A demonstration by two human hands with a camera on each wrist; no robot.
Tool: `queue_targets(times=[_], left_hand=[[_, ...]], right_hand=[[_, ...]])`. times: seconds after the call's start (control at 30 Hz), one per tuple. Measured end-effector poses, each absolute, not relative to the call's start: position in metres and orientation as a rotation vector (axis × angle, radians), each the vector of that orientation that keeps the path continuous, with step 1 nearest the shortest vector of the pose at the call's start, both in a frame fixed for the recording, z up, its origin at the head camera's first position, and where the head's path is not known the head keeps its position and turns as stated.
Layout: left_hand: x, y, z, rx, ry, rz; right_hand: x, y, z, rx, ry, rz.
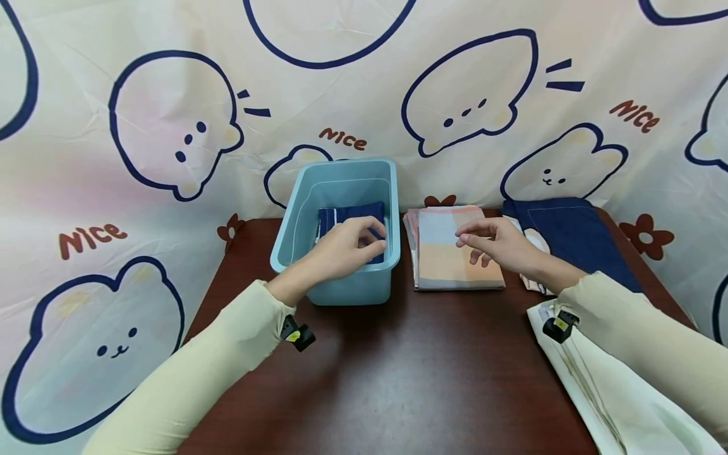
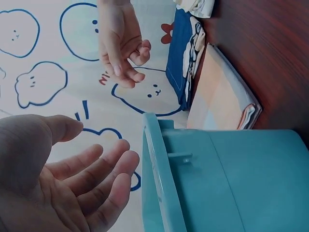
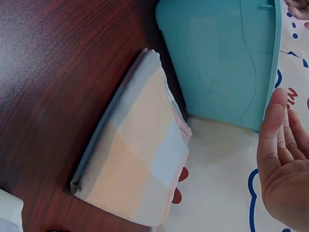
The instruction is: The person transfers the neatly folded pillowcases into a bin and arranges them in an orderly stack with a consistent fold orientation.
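Observation:
My left hand (image 1: 351,245) hovers over the light-blue plastic bin (image 1: 335,294), its fingers loosely bent with nothing between them. Inside the bin lies a folded navy cloth (image 1: 364,213), partly covered by that hand in the head view. To the right, my right hand (image 1: 496,243) hangs in the air above a folded pastel checked cloth (image 1: 449,272), fingers relaxed and holding nothing. In the left wrist view the left palm (image 2: 72,188) faces the bin's rim. The right wrist view has the right hand (image 3: 289,159) apart from the checked cloth.
A navy folded cloth (image 1: 586,234) with a patterned piece (image 1: 536,240) under its edge lies at the back right. Nearer, a cream folded cloth (image 1: 620,385) sits under the right forearm. A printed curtain (image 1: 352,82) hangs behind the dark wooden table (image 1: 398,379).

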State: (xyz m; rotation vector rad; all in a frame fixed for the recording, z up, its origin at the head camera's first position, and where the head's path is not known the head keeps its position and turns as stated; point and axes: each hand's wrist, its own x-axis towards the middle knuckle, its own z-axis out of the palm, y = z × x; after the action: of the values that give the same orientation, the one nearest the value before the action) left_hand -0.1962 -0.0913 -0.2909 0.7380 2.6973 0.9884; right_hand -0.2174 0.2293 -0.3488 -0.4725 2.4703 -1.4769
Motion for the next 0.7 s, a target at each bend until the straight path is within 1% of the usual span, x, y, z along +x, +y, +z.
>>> queue_targets(times=[0.43,0.7], left_hand=[[-0.191,-0.078,-0.288,0.743,2.69,0.985],[-0.187,-0.063,-0.293,0.715,2.688,0.947]], right_hand=[[-0.219,0.245,-0.353,-0.441,2.506,-1.449],[-0.219,0.254,-0.358,-0.395,2.531,-1.414]])
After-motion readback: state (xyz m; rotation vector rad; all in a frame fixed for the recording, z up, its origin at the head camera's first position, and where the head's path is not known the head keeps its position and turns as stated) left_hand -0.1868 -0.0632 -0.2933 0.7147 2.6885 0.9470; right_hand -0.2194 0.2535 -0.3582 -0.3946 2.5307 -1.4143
